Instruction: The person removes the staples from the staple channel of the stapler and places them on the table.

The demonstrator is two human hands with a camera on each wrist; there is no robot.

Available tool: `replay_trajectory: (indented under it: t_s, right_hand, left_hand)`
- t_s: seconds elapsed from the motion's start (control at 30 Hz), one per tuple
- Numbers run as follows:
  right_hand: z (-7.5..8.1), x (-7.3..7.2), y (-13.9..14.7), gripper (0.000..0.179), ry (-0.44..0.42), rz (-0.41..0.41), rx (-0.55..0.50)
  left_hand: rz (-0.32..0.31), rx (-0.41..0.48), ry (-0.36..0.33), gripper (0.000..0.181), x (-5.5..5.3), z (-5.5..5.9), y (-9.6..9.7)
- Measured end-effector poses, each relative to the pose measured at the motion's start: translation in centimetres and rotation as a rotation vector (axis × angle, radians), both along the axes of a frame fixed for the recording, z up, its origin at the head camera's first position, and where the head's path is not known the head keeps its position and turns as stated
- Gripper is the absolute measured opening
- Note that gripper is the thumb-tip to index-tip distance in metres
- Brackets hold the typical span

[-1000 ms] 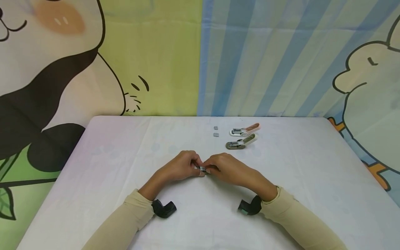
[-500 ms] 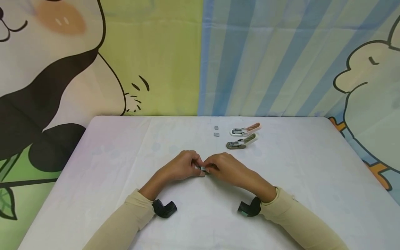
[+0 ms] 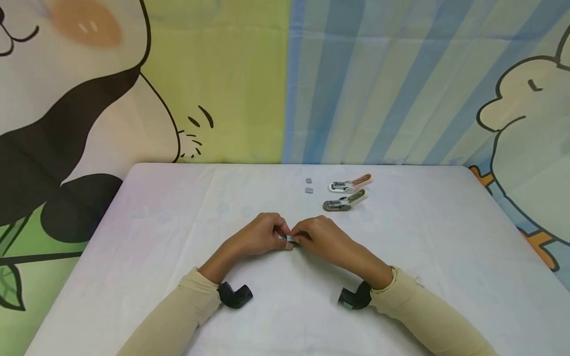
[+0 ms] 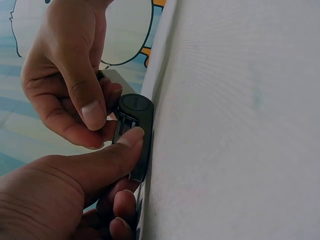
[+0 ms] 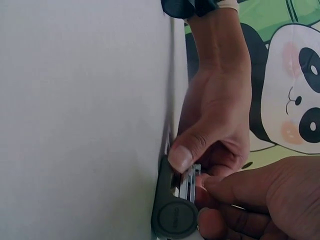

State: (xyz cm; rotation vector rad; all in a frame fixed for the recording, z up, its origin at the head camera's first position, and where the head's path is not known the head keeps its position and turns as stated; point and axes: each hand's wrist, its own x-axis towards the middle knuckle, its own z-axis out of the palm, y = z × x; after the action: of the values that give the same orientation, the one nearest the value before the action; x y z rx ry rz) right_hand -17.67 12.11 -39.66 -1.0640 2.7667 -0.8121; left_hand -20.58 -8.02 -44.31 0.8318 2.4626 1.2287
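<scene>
Near the middle of the table, my left hand (image 3: 259, 236) and right hand (image 3: 326, 241) meet over a small dark green mini stapler (image 5: 175, 218). It is folded open, with its metal staple channel showing in both wrist views. The left hand grips the stapler's long body, its thumb lying over the channel. Curled fingers of the right hand pinch at the rounded end, right beside the metal channel. I cannot tell whether a staple strip is between those fingertips. In the left wrist view, a beige lever (image 4: 122, 80) shows behind the right fingers.
Beyond the hands lie two more opened mini staplers, one white and orange (image 3: 349, 184), one olive (image 3: 344, 201). Left of them are two small grey staple strips (image 3: 309, 181). A white cloth (image 3: 178, 212) covers the table, backed by a printed curtain (image 3: 222, 79).
Both hands stay at the stapler, with only slight finger movement. The whole head view shifts by a few pixels.
</scene>
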Motion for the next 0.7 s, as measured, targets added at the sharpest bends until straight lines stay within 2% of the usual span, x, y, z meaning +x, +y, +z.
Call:
replay_trajectory:
  t_s: [0.37,0.7]
  right_hand:
    - [0.1,0.1,-0.1,0.015,-0.057,-0.028,-0.037]
    - [-0.5,0.5,-1.1,0.016,0.019,-0.122,0.017]
  left_hand:
    - [-0.002,0.0,-0.007,0.015,0.0,0.2,0.0]
    - [-0.014,0.0,0.008,0.015,-0.1,0.1,0.0]
